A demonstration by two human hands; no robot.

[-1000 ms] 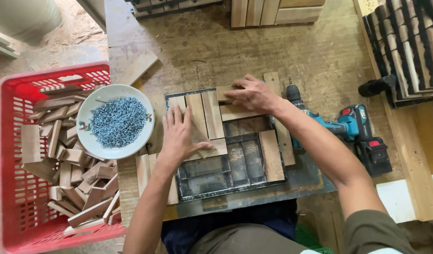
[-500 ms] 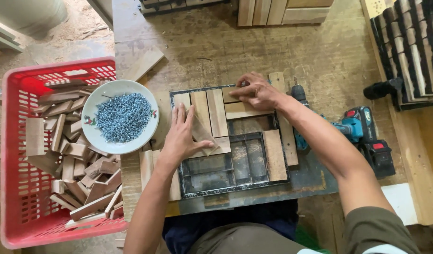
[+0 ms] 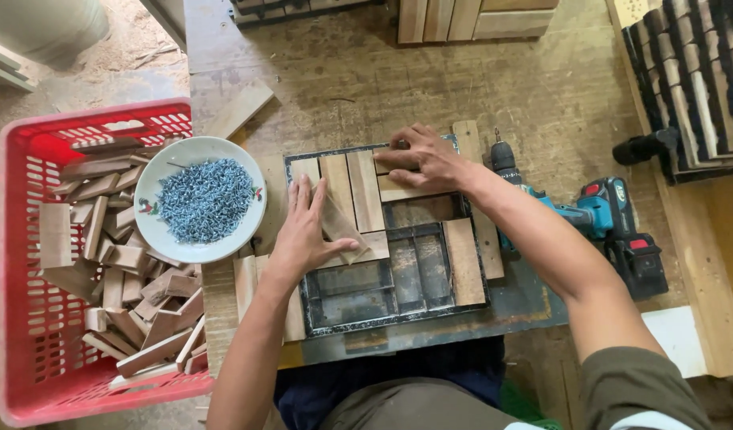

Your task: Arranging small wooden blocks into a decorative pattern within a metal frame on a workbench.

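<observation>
A dark metal frame [image 3: 398, 314] lies on the workbench, partly filled with short wooden slats [image 3: 365, 189]. My left hand [image 3: 307, 227] lies flat on the slats at the frame's left side, fingers spread over a tilted slat [image 3: 342, 227]. My right hand [image 3: 422, 155] presses down on a horizontal slat [image 3: 410, 191] at the frame's top right. Another upright slat [image 3: 464, 261] sits in the frame's right part. The lower middle of the frame shows bare compartments.
A white bowl of small screws [image 3: 201, 199] stands left of the frame, on the corner of a red crate [image 3: 32, 382] of wood offcuts. A teal cordless drill [image 3: 589, 215] lies to the right. Stacked slatted tiles [image 3: 693, 80] sit at far right.
My right hand has stayed on the top right slat. My left hand shifted slightly up on the left slats. The view moved a little.
</observation>
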